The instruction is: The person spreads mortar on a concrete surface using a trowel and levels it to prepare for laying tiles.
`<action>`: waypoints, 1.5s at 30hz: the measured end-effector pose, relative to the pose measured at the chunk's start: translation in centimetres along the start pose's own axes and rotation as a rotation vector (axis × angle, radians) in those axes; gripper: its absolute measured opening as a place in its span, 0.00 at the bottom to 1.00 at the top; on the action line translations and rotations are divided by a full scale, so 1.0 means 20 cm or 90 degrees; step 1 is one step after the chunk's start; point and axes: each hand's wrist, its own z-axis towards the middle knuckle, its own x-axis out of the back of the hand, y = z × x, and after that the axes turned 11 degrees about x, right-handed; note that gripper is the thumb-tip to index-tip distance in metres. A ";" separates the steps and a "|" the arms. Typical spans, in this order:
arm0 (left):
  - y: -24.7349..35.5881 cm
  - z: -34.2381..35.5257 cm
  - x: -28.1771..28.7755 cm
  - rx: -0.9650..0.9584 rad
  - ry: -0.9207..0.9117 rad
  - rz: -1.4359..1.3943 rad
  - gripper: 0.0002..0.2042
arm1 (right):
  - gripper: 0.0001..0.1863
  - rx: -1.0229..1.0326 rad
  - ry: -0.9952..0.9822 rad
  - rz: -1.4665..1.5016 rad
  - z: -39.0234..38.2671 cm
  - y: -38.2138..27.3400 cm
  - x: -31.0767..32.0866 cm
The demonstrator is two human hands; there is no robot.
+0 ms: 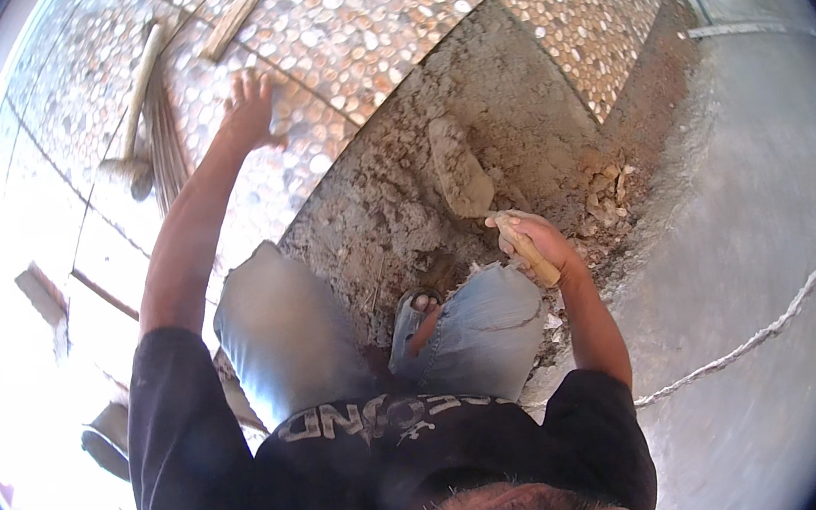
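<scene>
My right hand (537,240) is wrapped round the wooden handle of a trowel (461,183). Grey mortar coats the trowel's blade, which lies over the rough mortar bed (353,216) in front of my knees. Out to the left, my left hand (251,112) rests with fingers spread on the pebble-patterned floor tiles (345,51). A straight tile edge borders the mortar. Near my left forearm lies a mallet (132,171) with a pale wooden handle, beside a bundle of thin brown strands (164,142).
A wooden strip (240,14) lies on the tiles at the top. Broken chips (607,194) are heaped at the mortar's right side, along a smooth grey surface (724,199). A whitish rope (768,327) crosses that surface. Block-like pieces (42,292) sit in the glare at left.
</scene>
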 end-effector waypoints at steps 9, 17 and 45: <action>0.03 -0.01 0.02 -0.014 0.004 0.005 0.63 | 0.20 0.352 0.474 -0.265 0.40 -0.26 -0.01; 0.04 0.01 0.03 -0.022 -0.011 -0.024 0.62 | 0.23 0.232 0.688 -0.725 0.86 -0.39 0.30; 0.01 0.01 0.01 -0.002 -0.009 -0.038 0.63 | 0.27 0.106 0.268 -0.460 0.51 -0.53 0.19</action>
